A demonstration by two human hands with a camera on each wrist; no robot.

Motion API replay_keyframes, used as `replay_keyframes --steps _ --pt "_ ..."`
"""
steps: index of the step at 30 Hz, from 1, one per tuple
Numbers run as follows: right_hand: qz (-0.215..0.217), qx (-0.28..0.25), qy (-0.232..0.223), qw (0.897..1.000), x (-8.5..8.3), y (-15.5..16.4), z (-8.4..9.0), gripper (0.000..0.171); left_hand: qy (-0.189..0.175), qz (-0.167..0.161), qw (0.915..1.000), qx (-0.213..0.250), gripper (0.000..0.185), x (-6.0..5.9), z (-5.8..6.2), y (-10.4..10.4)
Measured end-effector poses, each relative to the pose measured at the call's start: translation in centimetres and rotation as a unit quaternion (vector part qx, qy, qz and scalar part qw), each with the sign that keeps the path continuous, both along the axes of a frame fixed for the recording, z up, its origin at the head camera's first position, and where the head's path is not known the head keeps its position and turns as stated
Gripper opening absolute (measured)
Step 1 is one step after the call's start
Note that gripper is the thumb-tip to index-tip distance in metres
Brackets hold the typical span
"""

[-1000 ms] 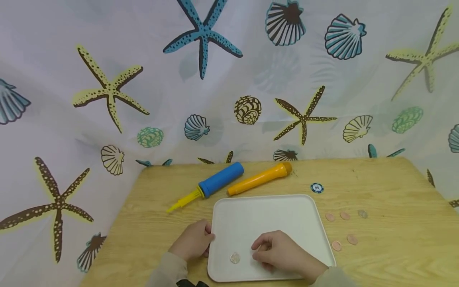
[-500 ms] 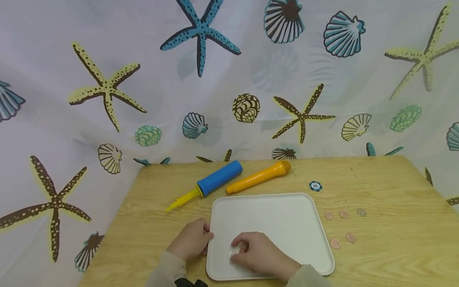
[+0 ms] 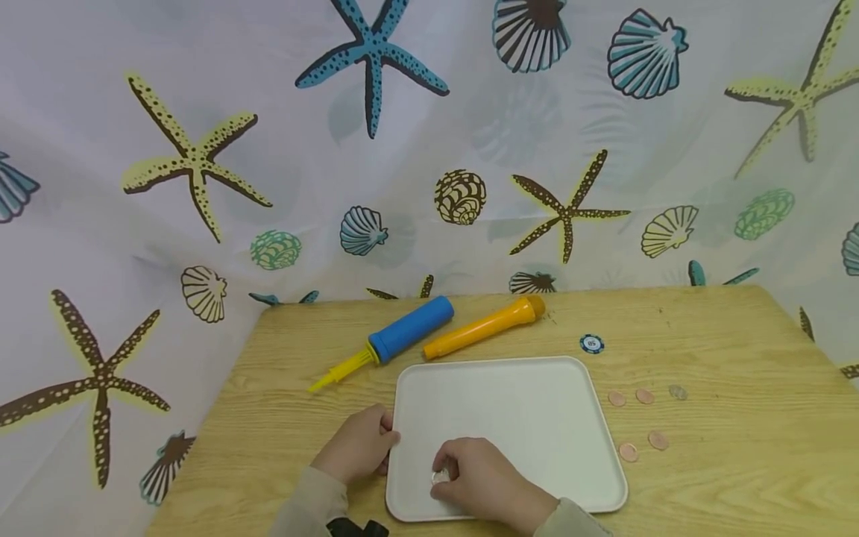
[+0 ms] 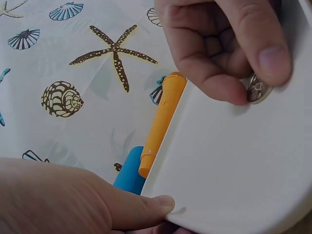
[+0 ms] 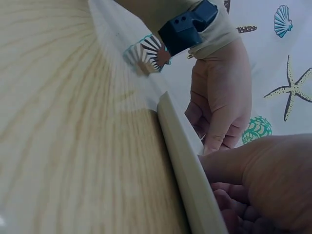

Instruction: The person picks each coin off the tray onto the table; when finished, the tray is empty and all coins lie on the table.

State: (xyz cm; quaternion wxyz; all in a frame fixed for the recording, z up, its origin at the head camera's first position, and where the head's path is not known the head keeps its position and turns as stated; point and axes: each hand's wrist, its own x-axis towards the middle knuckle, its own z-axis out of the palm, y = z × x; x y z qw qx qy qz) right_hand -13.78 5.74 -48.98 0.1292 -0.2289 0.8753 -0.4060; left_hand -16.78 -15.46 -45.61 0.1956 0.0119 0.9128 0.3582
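Right hand (image 3: 486,481), lower centre of the head view: fingers curled, thumb and forefinger pinching a silver coin (image 3: 440,476) by its edge. Coin sits on the near left part of the white tray (image 3: 537,403); the left wrist view shows it tilted between the fingertips (image 4: 229,92), lower edge at the tray surface.

Left hand (image 3: 359,447): fingers curled at the tray's left rim, thumb pressed on the rim; grips the edge, nothing else in it.

Around the tray: blue pump with yellow nozzle (image 3: 389,344) and orange tube (image 3: 483,328) lie just beyond the far rim, side by side at a slant, upper middle of the wooden table (image 3: 725,462). Blue poker chip (image 3: 591,344) near the tray's far right corner. Right of the tray, well apart from the hands: four copper coins (image 3: 628,452) and one grey coin (image 3: 678,391) scattered on the table. Starfish-and-shell curtain (image 3: 201,164) behind.

Nothing lies between the hands and the coin.
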Motion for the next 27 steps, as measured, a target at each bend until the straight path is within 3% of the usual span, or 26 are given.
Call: replay_keyframes --steps 14,27 --pt "0.029 0.001 -0.04 0.999 0.3 0.5 0.9 0.017 0.0 0.005 1.0 -0.004 0.007 0.1 0.1 0.1" --pt "0.043 0.017 -0.042 0.998 0.0 0.6 1.6 0.016 -0.018 0.01 0.9998 -0.008 0.007 -0.1 0.2 0.0"
